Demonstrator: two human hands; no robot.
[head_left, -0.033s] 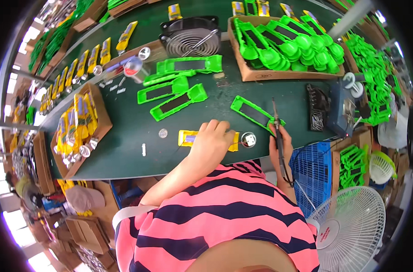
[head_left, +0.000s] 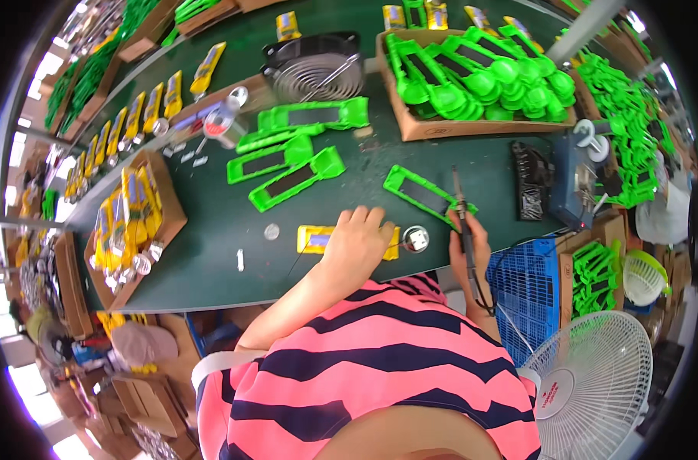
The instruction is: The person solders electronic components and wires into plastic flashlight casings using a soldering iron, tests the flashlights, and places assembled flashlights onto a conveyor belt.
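My left hand (head_left: 357,244) lies over a yellow casing (head_left: 311,238) on the green table, its fingers bent and closed on it. A round silvery lamp head (head_left: 416,239) with a white centre sits at the casing's right end. A thin dark wire sticks out at the left end. On the right, my right hand (head_left: 473,249) is wrapped round a soldering iron (head_left: 463,218), whose tip points away from me. Just beyond that hand lies a green plastic casing (head_left: 419,195) with a dark panel. The left fingertips' contact is partly hidden.
Several green casings (head_left: 295,180) lie beyond my left hand, near a black fan (head_left: 317,69). A cardboard box (head_left: 483,129) of green parts stands at the back; another box (head_left: 169,207) with yellow casings is left. A blue soldering station (head_left: 575,180) stands right, a white fan (head_left: 587,383) lower right.
The whole view has shifted slightly. Both hands keep their holds, the left on the yellow casing and the right on the soldering iron.
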